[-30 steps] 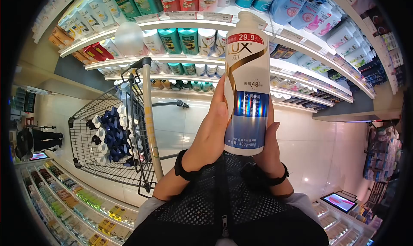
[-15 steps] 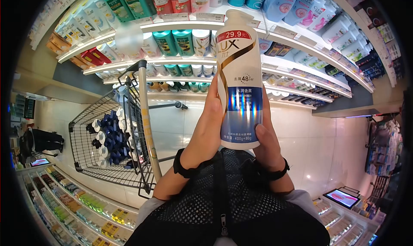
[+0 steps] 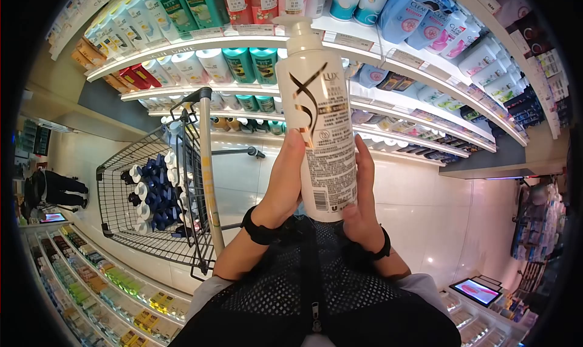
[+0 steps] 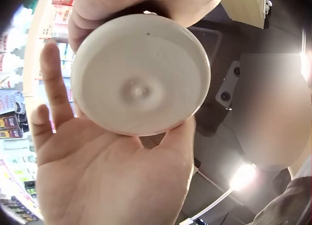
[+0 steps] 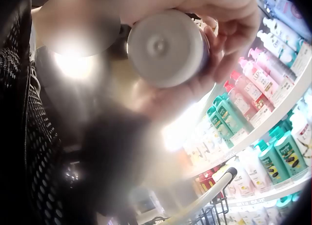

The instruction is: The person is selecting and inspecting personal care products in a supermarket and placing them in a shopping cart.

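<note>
A white LUX pump shampoo bottle point(image 3: 325, 128) stands nearly upright before my chest in the head view, its back label of small print and barcode toward me. My left hand point(image 3: 284, 180) grips its left side, thumb along the edge. My right hand point(image 3: 363, 204) holds the lower right side. From underneath, the left wrist view shows the round white base point(image 4: 141, 73) between both hands, with two left fingers point(image 4: 56, 83) sticking out free of it. In the right wrist view, curled right-hand fingers point(image 5: 234, 37) lie around the bottle's side.
A wire shopping cart point(image 3: 152, 195) with several blue and white pump bottles point(image 3: 159, 192) inside stands at left. Ahead run curved shelves point(image 3: 243, 34) full of shampoo bottles. Low display shelves point(image 3: 115, 286) with a small screen point(image 3: 477, 291) at right lie behind. Another person point(image 3: 57, 188) stands far left.
The bottle has turned about its upright axis in my hands, from the front label with the red price band to the back label. It has also shifted left in the head view.
</note>
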A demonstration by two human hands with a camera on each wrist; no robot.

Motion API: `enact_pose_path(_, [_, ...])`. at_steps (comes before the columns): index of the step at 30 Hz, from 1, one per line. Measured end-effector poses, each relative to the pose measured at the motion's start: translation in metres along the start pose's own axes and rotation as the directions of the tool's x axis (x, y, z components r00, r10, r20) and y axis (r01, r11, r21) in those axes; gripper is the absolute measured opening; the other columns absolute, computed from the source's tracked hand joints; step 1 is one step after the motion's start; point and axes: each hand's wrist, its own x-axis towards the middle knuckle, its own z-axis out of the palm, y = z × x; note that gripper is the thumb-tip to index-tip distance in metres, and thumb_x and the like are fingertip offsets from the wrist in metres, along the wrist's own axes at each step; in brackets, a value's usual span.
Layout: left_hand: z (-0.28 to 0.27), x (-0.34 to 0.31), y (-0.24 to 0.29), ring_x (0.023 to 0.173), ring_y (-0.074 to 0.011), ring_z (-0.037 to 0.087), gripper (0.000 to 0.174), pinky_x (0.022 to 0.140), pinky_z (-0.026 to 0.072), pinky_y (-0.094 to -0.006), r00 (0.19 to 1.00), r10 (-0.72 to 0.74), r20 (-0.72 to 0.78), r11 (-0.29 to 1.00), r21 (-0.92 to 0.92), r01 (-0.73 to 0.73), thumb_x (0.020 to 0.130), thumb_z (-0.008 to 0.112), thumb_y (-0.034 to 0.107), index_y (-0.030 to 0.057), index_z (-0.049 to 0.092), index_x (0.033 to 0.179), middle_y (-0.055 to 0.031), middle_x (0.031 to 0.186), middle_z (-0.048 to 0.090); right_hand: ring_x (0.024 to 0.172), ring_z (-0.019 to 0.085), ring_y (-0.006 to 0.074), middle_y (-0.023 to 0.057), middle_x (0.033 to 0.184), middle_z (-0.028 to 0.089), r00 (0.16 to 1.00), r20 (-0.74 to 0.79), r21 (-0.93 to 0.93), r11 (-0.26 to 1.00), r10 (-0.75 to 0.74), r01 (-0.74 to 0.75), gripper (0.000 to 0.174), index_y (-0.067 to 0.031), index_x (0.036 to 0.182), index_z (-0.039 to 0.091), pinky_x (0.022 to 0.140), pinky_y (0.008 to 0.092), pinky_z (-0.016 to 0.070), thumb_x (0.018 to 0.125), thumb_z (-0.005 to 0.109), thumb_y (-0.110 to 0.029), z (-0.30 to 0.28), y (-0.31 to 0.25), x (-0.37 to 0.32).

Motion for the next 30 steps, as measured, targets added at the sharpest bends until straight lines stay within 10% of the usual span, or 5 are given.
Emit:
enact_pose_path(4, [0.007, 0.003, 0.008, 0.104, -0.0183, 0.048, 0.055, 0.088, 0.0392, -0.0301, 0.999, 0.032, 0.001, 0.998, 0.057, -0.032, 0.091, 0.021, 0.044, 0.0015, 0.032, 0.124, -0.0132, 0.116, 0.046, 0.129, 0.003, 0.0241, 0.0131, 0.140, -0.001, 0.976, 0.106, 0.181, 0.962, 0.189, -0.206, 0.081, 0.0016, 0.133, -0.002, 0.103, 0.0370, 0.0111, 0.083, 0.018, -0.059, -0.006, 0.008, 0.003])
enact_pose_path(30, [0.011, 0.024, -0.012, 0.095, -0.0154, 0.054, 0.057, 0.081, 0.0445, -0.0265, 0.992, 0.117, 0.050, 0.978, 0.166, -0.124, 0.091, 0.014, 0.044, 0.0021, 0.041, 0.119, -0.0097, 0.109, 0.053, 0.129, 0.004, 0.0261, 0.0170, 0.139, 0.000, 0.978, 0.132, 0.016, 0.987, 0.159, -0.162, 0.079, 0.0006, 0.132, -0.010, 0.103, 0.0369, 0.0082, 0.085, 0.018, -0.055, -0.027, 0.001, 0.006])
